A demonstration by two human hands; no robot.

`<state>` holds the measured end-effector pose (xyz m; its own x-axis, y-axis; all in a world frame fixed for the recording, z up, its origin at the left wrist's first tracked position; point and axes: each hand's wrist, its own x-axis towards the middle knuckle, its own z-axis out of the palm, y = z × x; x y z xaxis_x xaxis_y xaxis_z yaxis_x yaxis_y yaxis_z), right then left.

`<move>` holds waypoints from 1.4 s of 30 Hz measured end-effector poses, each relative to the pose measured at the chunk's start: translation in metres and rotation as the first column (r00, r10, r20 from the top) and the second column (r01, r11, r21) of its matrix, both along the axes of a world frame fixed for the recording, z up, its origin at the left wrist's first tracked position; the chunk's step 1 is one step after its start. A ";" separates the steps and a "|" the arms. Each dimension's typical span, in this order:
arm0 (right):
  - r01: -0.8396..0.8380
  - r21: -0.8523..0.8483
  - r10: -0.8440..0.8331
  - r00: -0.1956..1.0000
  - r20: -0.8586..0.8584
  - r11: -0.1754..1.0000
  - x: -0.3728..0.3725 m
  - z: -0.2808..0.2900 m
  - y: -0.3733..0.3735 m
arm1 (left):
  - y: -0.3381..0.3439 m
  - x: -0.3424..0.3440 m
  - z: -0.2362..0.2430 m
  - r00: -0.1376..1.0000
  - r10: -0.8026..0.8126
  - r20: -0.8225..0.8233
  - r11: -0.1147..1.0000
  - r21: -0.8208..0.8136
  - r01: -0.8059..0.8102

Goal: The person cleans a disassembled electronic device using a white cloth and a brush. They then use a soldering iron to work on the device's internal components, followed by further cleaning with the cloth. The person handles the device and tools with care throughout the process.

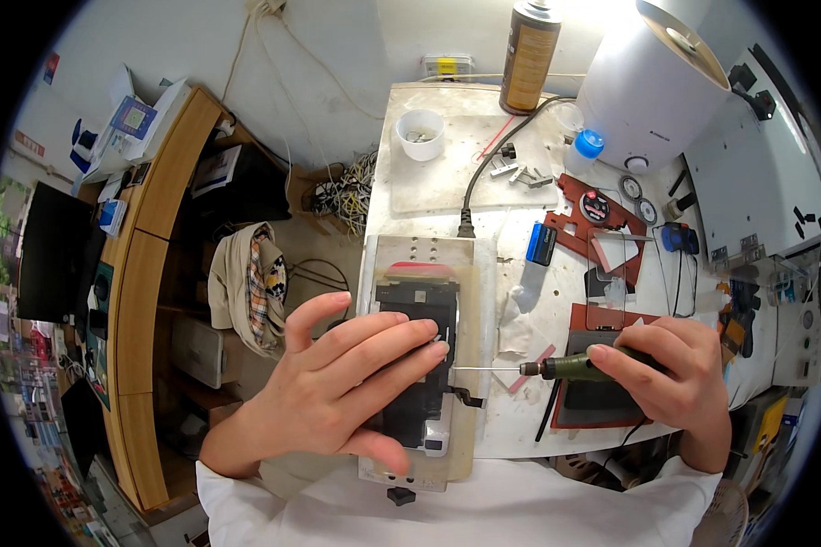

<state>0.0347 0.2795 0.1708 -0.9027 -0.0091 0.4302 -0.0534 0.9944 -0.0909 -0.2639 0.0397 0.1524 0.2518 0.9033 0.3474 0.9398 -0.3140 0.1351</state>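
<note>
Black phone-like device (420,296) is lying on the metal plate (485,273) at the edge of the table (511,439). My left hand (333,387) is resting across it, spread wide. My right hand (670,369) is gripping the green pen-shaped tool (570,367), its thin shaft (488,368) pointing at the device.

Dressed in a white shirt (483,515), with loose white sleeves (233,506) on either side of it and bare fingers (374,351).

hands (337,374): 2 | green tool (570,367): 1 | spray can (530,56): 1 | white cup (420,146): 1 | blue-capped bottle (583,153): 1
</note>
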 end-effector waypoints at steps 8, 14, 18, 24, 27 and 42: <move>-0.005 0.005 0.005 1.000 0.018 1.000 0.000 0.003 -0.003 | 0.000 0.000 -0.001 1.000 -0.005 0.020 1.000 0.011 0.005; -0.023 -0.020 0.023 1.000 0.020 1.000 -0.001 0.005 -0.004 | -0.001 0.002 0.000 0.998 0.011 0.058 1.000 0.017 -0.012; -0.013 -0.011 0.014 1.000 0.020 1.000 0.000 0.005 -0.005 | -0.001 -0.001 -0.001 1.000 -0.005 0.019 1.000 0.016 0.005; -0.021 -0.015 0.022 0.999 0.050 1.000 0.002 0.007 -0.005 | -0.001 0.000 -0.002 1.000 -0.004 0.020 1.000 0.016 0.004; -0.023 -0.005 0.023 0.999 0.036 1.000 0.001 0.007 -0.005 | -0.001 0.000 -0.002 1.000 -0.004 0.027 1.000 0.014 0.004; 0.040 -0.081 -0.043 0.998 -0.045 0.996 0.028 0.008 -0.015 | 0.005 0.010 0.010 0.993 0.025 0.115 0.994 0.099 -0.036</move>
